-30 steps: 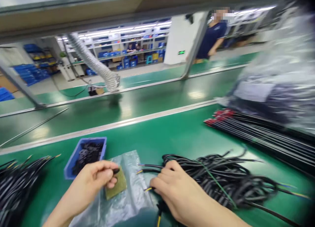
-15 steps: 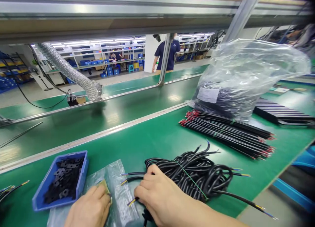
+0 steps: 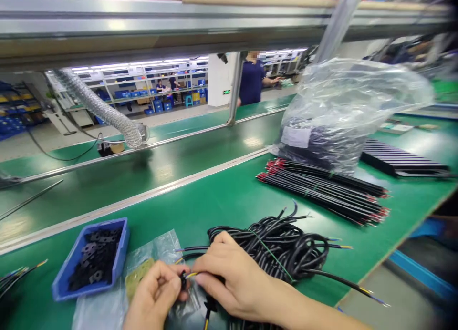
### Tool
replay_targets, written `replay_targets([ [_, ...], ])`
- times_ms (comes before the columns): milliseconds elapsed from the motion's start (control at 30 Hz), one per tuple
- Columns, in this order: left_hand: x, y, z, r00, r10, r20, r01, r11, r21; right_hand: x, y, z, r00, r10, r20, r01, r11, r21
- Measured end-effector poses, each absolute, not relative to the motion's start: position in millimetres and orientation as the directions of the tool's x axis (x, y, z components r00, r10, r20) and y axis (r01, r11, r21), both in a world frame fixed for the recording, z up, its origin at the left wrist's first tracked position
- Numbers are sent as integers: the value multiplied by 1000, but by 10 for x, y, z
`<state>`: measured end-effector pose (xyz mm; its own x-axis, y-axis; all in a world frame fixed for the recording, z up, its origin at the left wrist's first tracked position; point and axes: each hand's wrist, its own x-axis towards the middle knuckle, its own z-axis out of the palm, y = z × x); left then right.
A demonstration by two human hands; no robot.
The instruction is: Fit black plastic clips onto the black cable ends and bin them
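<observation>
My left hand [image 3: 155, 295] pinches a small black part [image 3: 183, 278] between thumb and fingers. Right beside it, my right hand [image 3: 232, 277] grips a black cable by its stripped, yellow-tipped end [image 3: 191, 274], which meets the black part. A tied coil of black cables [image 3: 282, 249] lies under and behind my right hand. Below both hands lies a clear plastic sheet [image 3: 157, 246] with a small olive pad [image 3: 138, 275] on it. A blue tray [image 3: 119, 253] of black parts stands just left of my left hand.
A bundle of straight black cables with red ends [image 3: 322, 189] lies at the right, behind it a big clear bag of dark parts [image 3: 343, 110]. More cable ends [image 3: 17, 275] show at far left. A flexible duct [image 3: 103, 110] hangs over the belt. A person [image 3: 252, 77] stands far back.
My left hand left the olive pad and rose to meet my right hand, bringing the black part to the cable end. The view swung right over the first half second.
</observation>
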<state>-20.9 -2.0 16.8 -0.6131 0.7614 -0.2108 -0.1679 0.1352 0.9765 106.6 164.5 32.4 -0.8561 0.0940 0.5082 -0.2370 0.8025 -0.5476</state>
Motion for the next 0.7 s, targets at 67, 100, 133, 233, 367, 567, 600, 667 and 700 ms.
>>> replay_targets([
  [67, -99, 37, 218, -587, 765, -265, -358, 49, 933, 1067, 1639, 306, -828, 127, 546, -264, 771, -580],
  [100, -69, 58, 240, -569, 772, -282, -419, 23, 908, 1063, 1639, 297, -816, 141, 561, -272, 762, -587],
  [133, -54, 72, 256, -552, 779, -296, -467, 5, 884, 1058, 1642, 289, -804, 152, 574, -278, 757, -591],
  [233, -56, 79, 271, -535, 781, -322, -540, -23, 842, 1043, 1653, 274, -795, 157, 585, -289, 751, -594],
  [367, -66, 53, 253, -555, 763, -331, -538, -26, 842, 1045, 1652, 274, -812, 128, 569, -279, 772, -571],
  [567, -68, 11, 239, -597, 754, -273, -431, -14, 902, 1048, 1633, 287, -861, 128, 492, -213, 787, -579],
  [600, -73, 3, 238, -606, 756, -248, -397, -17, 918, 1048, 1632, 291, -867, 134, 480, -203, 784, -586],
  [667, -83, -6, 233, -629, 749, -209, -334, -18, 942, 1048, 1632, 299, -870, 144, 473, -194, 780, -595],
  [700, -85, -7, 228, -641, 743, -192, -302, -14, 953, 1049, 1632, 304, -867, 148, 476, -193, 780, -596],
])
